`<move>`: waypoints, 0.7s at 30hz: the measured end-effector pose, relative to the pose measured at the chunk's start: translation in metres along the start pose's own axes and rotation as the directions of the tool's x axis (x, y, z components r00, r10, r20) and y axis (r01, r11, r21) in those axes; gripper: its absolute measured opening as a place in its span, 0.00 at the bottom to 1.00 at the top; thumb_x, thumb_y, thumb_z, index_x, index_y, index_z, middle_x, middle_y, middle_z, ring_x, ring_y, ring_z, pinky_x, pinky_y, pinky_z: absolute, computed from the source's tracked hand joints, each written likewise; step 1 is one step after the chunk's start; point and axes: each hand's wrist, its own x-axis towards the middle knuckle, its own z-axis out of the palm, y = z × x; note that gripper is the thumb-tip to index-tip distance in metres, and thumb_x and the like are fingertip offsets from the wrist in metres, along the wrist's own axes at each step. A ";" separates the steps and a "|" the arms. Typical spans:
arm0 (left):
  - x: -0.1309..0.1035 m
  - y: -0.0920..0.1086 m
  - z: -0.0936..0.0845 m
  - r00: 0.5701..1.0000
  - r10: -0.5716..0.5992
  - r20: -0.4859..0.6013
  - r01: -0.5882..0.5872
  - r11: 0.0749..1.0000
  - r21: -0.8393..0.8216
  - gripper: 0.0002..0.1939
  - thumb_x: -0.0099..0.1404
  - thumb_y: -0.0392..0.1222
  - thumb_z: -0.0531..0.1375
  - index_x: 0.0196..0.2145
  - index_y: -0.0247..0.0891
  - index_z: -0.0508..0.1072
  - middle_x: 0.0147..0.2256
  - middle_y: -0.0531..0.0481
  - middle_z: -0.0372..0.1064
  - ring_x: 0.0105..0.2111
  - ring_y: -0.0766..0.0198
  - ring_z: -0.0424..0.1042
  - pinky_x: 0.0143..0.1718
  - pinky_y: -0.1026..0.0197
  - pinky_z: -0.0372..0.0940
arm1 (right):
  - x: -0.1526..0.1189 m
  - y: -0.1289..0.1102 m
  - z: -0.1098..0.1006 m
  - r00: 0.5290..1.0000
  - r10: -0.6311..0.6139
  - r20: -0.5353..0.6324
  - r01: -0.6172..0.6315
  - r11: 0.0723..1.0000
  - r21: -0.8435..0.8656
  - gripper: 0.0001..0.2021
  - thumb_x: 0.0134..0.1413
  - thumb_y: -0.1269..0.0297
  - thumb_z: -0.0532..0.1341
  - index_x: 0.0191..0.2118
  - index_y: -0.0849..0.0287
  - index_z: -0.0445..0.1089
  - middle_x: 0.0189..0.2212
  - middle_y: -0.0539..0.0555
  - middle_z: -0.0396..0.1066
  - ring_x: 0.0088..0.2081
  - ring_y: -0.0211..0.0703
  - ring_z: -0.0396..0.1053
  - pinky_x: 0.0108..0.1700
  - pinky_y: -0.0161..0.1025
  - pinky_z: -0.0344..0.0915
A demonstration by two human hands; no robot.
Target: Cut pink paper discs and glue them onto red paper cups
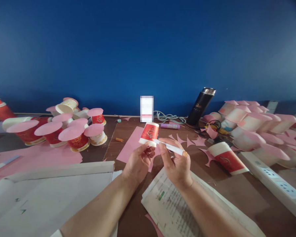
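Observation:
My left hand (139, 162) is closed round the rim end of a red and white paper cup (150, 133), which it holds up over the table's middle. In my right hand (175, 163) is a white pen-like stick (172, 148) with an orange end. Its front tip is at the cup's right side, near the lower edge; whether it touches cannot be made out. Beneath the cup lies a pink paper sheet (130, 144). Printed papers (162, 200) are under my right forearm.
Cups topped with pink discs (71, 133) stand at left, and several more (259, 121) are piled at right. A black flask (201, 107), stacked cups (228, 158), a power strip (273, 179) and pink scraps (199, 141) lie on the right side.

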 end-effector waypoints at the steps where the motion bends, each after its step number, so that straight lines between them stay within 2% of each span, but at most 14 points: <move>1: 0.000 0.000 0.000 1.000 0.000 -0.001 0.000 1.000 -0.001 0.05 0.59 0.30 0.58 0.27 0.30 0.73 0.25 0.49 0.68 0.27 0.70 0.69 0.31 0.68 0.66 | 0.000 0.000 0.000 1.000 0.000 -0.001 0.000 1.000 0.000 0.07 0.59 0.68 0.58 0.42 0.55 0.70 0.38 0.53 0.75 0.40 0.43 0.72 0.44 0.42 0.66; 21: 0.000 -0.001 0.000 1.000 0.005 -0.018 -0.005 1.000 0.009 0.04 0.59 0.30 0.58 0.28 0.29 0.73 0.26 0.48 0.69 0.27 0.70 0.69 0.33 0.68 0.66 | 0.000 -0.001 -0.001 1.000 -0.007 0.013 0.007 1.000 -0.023 0.07 0.59 0.67 0.57 0.42 0.56 0.71 0.38 0.54 0.75 0.41 0.44 0.72 0.48 0.46 0.65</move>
